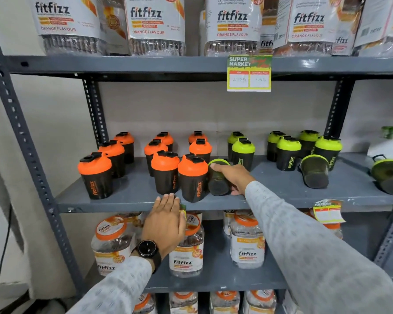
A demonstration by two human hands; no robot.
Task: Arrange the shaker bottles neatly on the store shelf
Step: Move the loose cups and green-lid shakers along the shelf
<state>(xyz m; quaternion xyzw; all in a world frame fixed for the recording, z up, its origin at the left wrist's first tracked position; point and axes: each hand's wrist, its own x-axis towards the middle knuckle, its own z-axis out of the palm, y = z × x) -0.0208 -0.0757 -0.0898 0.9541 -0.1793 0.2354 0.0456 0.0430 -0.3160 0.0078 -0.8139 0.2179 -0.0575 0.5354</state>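
Right hand (233,177) grips toppled green-lidded shaker (218,177); left hand (166,220) open, flat.

head view close, facing shelf (145,198)

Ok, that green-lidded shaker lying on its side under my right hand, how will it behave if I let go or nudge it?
The tipped shaker is round, so it would probably roll. It looks like empty plastic, likely light. Your right hand rests on top, which probably steadies it.
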